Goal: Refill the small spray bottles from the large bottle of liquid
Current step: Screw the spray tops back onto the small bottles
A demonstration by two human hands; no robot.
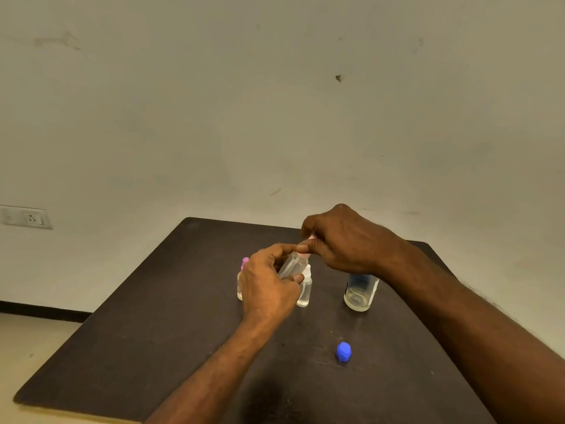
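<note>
My left hand (269, 286) grips a small clear spray bottle (293, 266), held tilted above the dark table (146, 332). At that bottle's top, my right hand (339, 240) pinches its pale pink spray cap (305, 254). Right below stands a second small bottle (305, 290) with a white top and some clear liquid. A third small bottle with a pink top (244, 264) stands behind my left hand, mostly hidden. The large clear bottle (360, 293) stands uncapped at the right under my right wrist. Its blue cap (344, 351) lies on the table nearer to me.
The table's far edge meets a plain wall. A wall socket (26, 217) sits at the left. The floor shows past the table's left edge.
</note>
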